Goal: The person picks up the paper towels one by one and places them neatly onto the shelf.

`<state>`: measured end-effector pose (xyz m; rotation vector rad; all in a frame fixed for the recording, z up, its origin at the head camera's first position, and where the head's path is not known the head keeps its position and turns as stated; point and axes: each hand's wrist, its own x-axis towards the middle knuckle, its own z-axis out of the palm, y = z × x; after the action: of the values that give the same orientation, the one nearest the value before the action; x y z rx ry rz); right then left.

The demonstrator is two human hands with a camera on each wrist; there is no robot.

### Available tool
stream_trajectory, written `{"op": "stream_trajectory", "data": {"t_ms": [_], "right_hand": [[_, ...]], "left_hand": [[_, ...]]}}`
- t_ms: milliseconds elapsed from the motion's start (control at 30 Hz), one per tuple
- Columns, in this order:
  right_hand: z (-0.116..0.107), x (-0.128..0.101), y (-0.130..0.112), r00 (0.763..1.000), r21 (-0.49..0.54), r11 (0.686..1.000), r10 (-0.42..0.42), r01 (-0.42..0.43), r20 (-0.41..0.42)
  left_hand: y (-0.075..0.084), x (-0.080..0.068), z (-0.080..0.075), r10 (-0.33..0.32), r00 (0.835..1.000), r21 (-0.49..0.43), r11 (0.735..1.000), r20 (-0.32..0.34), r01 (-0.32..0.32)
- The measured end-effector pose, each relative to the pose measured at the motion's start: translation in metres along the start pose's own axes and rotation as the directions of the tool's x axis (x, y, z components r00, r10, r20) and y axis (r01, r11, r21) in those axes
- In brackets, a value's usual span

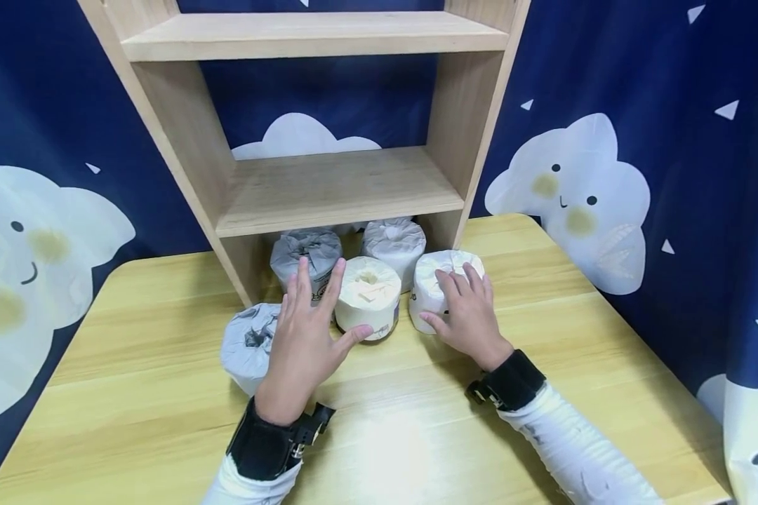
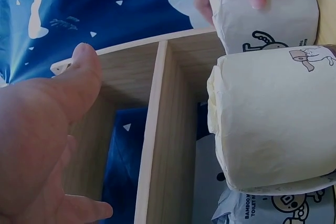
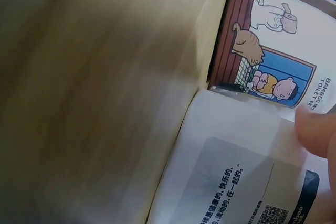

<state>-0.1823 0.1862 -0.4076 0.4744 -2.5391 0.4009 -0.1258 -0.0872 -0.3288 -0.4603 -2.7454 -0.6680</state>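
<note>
Several wrapped toilet paper rolls stand at the foot of the wooden shelf. My right hand (image 1: 470,319) holds the right-hand toilet paper roll (image 1: 426,291), fingers over its top and thumb against its near side. That thumb (image 3: 315,129) also shows on the printed wrapper in the right wrist view. My left hand (image 1: 306,344), fingers spread, hovers between the cream toilet paper roll (image 1: 368,312) and the grey-wrapped roll (image 1: 243,351) at the left, partly covering the latter. Its palm and thumb appear apart from the cream roll (image 2: 278,119) in the left wrist view.
Under the lowest board of the wooden shelf (image 1: 341,193) stand a grey roll (image 1: 306,252) and a white roll (image 1: 394,245). The shelf's side panels rise on both sides. All of it is on a wooden table (image 1: 133,393) before a dark blue cloud-print curtain (image 1: 669,175).
</note>
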Motion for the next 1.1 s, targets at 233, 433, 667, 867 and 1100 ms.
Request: {"op": "stream_trajectory", "data": {"t_ms": [233, 433, 667, 867, 1100], "right_hand": [[0.006, 0.004, -0.003, 0.999, 0.020, 0.999, -0.039, 0.039, -0.021], [0.009, 0.007, -0.002, 0.996, 0.038, 0.996, -0.073, 0.075, -0.052], [0.009, 0.011, 0.000, 0.992, 0.095, 0.990, -0.100, 0.108, -0.083], [0.005, 0.010, 0.004, 0.987, 0.119, 0.984, -0.119, 0.132, -0.108], [-0.002, 0.002, 0.007, 0.977, 0.130, 0.977, -0.150, 0.170, -0.153]], "left_hand": [[-0.004, -0.004, -0.003, 0.001, 1.000, -0.010, 1.000, 0.003, -0.001], [-0.005, -0.007, -0.005, 0.012, 1.000, -0.007, 1.000, -0.009, -0.012], [-0.007, -0.008, -0.006, 0.032, 0.998, 0.007, 0.999, -0.053, -0.031], [-0.003, -0.005, -0.011, 0.020, 1.000, 0.074, 0.997, -0.006, -0.019], [0.004, -0.002, -0.012, -0.115, 0.980, 0.169, 0.982, 0.159, 0.088]]}}
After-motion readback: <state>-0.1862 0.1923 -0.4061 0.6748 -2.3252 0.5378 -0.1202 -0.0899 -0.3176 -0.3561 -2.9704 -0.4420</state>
